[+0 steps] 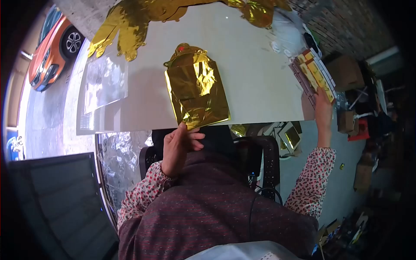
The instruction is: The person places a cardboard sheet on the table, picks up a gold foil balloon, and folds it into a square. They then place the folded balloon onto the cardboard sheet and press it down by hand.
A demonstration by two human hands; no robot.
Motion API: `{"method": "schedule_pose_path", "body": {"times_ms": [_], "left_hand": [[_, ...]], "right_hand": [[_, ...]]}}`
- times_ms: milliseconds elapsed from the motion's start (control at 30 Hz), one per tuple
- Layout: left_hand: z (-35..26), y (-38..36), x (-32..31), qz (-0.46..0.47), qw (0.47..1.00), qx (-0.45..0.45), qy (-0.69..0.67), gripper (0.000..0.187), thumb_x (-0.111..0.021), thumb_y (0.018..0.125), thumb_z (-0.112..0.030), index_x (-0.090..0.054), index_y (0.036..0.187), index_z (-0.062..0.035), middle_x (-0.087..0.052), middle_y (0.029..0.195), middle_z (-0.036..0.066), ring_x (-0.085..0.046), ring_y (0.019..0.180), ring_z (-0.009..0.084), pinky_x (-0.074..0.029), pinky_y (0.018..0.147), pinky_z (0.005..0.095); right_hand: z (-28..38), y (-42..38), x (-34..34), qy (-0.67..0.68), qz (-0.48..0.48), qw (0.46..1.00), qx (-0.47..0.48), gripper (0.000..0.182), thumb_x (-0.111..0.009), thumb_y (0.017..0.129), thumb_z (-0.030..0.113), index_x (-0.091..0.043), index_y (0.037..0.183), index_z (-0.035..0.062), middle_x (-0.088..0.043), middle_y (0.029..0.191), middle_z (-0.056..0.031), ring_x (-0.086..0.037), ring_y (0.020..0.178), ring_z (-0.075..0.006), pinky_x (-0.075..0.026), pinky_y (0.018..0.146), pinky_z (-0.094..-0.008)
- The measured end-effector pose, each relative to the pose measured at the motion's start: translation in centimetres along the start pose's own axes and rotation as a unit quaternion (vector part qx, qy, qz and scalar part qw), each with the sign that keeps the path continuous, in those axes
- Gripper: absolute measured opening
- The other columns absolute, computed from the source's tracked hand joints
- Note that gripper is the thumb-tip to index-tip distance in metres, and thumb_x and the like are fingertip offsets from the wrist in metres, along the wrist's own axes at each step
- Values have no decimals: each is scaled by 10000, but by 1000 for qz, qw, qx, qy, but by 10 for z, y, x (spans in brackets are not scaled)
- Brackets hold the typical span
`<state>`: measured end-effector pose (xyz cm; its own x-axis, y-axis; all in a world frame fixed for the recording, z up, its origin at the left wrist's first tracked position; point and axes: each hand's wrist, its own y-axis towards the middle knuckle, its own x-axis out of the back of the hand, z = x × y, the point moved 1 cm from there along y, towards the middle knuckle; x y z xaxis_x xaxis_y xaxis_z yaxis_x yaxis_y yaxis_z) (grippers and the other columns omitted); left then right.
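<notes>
A folded, flat gold foil balloon point(197, 89) lies on the white table, with a rounded tabbed top and a small red spot there. My left hand point(178, 145) is at its lower edge by the table's front, thumb and index finger pinching the foil while the other fingers are loosely bent. Out to the right, my right hand point(323, 106) has its fingers on a yellow printed card point(315, 71) in a stack at the table's right edge. Its fingertips are partly hidden against the stack.
Loose gold foil balloons point(164, 12) spread along the far edge of the white table point(147, 93). A clear plastic sheet point(106, 82) lies at left, and a white plastic bag point(288, 32) at far right. Cardboard boxes point(344, 71) stand beyond the right edge. An orange car point(54, 56) is outside.
</notes>
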<state>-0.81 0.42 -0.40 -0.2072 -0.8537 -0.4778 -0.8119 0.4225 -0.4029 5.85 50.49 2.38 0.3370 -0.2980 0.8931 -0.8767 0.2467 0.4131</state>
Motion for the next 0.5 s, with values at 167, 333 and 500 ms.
{"method": "schedule_pose_path", "body": {"times_ms": [167, 333, 500], "left_hand": [[17, 5, -3, -43, 997, -58, -28, 527, -454, 1049, -426, -631, 1088, 69, -732, 936, 182, -697, 652, 195, -565, 606, 278], [8, -30, 27, -8, 996, 42, -75, 641, -454, 1023, -519, -616, 1180, 80, -724, 988, 168, -704, 761, 203, -570, 732, 320], [43, -27, 32, 50, 989, 32, 137, 416, -469, 1060, -292, -607, 1223, 65, -713, 1013, 145, -697, 867, 181, -561, 807, 302]], "right_hand": [[-47, 14, 12, -81, -58, 994, 37, 248, -601, 955, 144, -613, 1144, -16, -663, 1196, -159, -660, 1056, -323, -539, 897, -389], [-23, -6, 15, -11, 29, 999, -10, 320, -578, 968, 136, -577, 1249, -17, -627, 1250, -194, -607, 1152, -348, -500, 967, -413], [-61, -3, -19, 35, 14, 999, 25, 312, -548, 985, 165, -586, 1264, 33, -640, 1194, -220, -621, 1116, -368, -511, 929, -449]]}}
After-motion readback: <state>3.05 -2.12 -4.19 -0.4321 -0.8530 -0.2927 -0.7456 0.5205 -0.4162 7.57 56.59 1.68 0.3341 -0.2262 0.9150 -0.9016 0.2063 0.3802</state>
